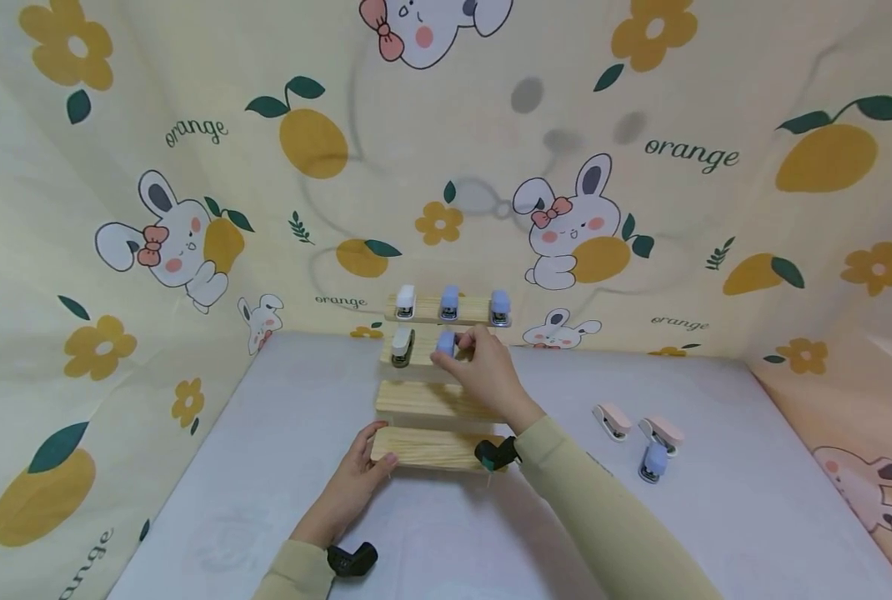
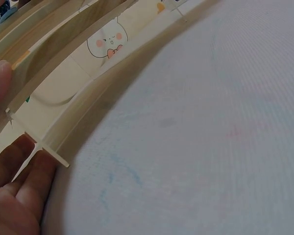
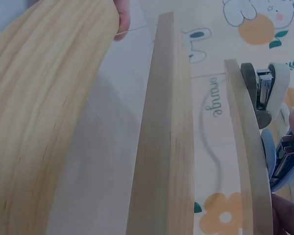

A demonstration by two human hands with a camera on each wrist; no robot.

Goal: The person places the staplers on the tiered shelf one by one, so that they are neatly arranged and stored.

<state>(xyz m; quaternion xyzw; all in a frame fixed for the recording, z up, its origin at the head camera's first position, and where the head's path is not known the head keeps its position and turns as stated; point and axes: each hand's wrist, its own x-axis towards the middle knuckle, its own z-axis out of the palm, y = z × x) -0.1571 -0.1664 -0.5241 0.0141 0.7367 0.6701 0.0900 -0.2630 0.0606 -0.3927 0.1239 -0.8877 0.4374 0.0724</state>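
A wooden tiered rack (image 1: 423, 447) with stepped shelves stands on the table. My left hand (image 1: 352, 483) grips the left end of its lowest shelf, thumb in front. On the second shelf from the top, my right hand (image 1: 487, 371) pinches a small blue stapler (image 1: 445, 342); in the right wrist view this stapler (image 3: 285, 159) stands on the shelf. Left of it is a white stapler with a grey base (image 1: 402, 347). The top shelf bears a white stapler (image 1: 405, 302) and two blue ones, a middle stapler (image 1: 449, 302) and a right-hand stapler (image 1: 499, 307).
On the table (image 1: 266, 467) to the right of the rack lie a pink stapler (image 1: 613, 422), another pink stapler (image 1: 665, 433) and a blue stapler (image 1: 653, 461) close together. A patterned cloth (image 1: 431, 150) with rabbits and oranges hangs behind and at the sides.
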